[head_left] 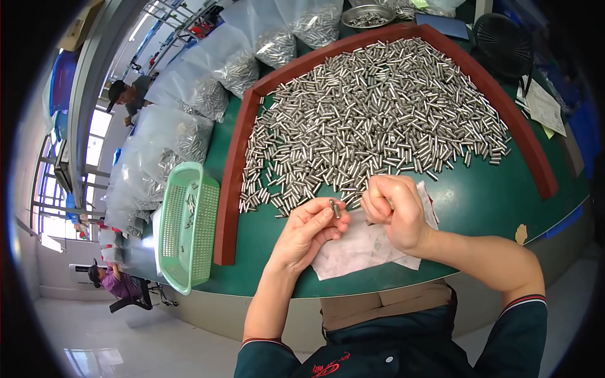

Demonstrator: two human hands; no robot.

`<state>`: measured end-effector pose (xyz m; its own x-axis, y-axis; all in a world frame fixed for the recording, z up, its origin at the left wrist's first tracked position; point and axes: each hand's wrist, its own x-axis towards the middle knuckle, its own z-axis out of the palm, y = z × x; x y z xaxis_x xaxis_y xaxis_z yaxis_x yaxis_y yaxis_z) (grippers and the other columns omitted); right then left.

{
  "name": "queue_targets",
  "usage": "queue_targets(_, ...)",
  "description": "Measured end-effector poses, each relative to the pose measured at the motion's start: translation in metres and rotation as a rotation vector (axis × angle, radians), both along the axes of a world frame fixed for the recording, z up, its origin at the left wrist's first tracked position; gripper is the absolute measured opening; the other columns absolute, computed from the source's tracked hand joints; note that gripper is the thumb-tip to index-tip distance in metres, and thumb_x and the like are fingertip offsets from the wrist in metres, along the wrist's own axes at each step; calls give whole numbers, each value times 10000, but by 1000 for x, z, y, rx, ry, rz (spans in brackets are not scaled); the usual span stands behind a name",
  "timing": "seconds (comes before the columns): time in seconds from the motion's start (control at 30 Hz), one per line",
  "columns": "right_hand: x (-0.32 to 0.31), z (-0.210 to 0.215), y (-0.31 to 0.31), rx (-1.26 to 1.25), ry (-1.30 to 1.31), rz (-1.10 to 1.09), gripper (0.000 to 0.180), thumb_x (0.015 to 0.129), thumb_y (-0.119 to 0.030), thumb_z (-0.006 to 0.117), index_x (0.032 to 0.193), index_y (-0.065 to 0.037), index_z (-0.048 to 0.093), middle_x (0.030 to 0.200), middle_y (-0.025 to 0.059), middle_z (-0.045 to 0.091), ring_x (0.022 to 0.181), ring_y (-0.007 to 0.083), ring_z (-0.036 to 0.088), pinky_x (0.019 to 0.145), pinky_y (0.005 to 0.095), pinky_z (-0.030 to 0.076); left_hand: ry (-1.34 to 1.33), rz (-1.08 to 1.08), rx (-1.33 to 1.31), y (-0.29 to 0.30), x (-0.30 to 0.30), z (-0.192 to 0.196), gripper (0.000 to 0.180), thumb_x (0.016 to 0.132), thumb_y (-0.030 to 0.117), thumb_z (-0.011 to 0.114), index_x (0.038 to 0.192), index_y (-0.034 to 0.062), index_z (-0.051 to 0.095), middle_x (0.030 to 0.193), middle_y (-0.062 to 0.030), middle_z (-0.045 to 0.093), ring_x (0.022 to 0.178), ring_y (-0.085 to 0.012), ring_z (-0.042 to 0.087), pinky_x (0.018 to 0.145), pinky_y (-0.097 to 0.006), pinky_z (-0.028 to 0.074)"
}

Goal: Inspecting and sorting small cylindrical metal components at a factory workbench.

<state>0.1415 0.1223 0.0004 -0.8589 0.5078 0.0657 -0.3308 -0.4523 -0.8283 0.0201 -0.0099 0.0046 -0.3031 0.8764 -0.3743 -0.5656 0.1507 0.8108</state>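
Fingers of the left hand [307, 228] pinch one metal pin [334, 208] near the white paper [353, 249]; the right hand [392, 211] is fisted. Few pins lie in the green basket [187, 227] at left; the far pile [378, 116] appears largely unprocessed.

Short silvery metal pin [334, 208], upright, slightly tilted, pinched at left hand [309, 230] fingertips, just beside the pin heap's [378, 113] near edge.

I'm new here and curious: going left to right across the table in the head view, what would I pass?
Green perforated basket → red-brown frame edge → left hand holding a small metal pin → right hand → paper sheets at the far right.
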Motion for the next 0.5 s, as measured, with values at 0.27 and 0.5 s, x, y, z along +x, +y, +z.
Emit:
queue_targets(0.27, 2, -1, 3, -104, 10, 55, 311, 796, -155, 341, 502, -74, 282, 474, -4, 299, 444, 76, 254, 423, 232, 208, 163, 28, 12, 2, 4, -1, 165, 849, 80, 508, 970, -25, 547, 825, -101, 600, 703, -128, 558, 638, -228, 461)
queue_targets(0.5, -2, -1, 1, -83, 12, 22, 358, 824, -234, 350, 501, -96, 282, 415, -8, 259, 405, 88, 196, 410, 252, 173, 38, -8, 19, 1, -1, -1, 213, 866, 97, 481, 1019, -40, 539, 833, -88, 597, 716, -106, 552, 662, -216, 460)
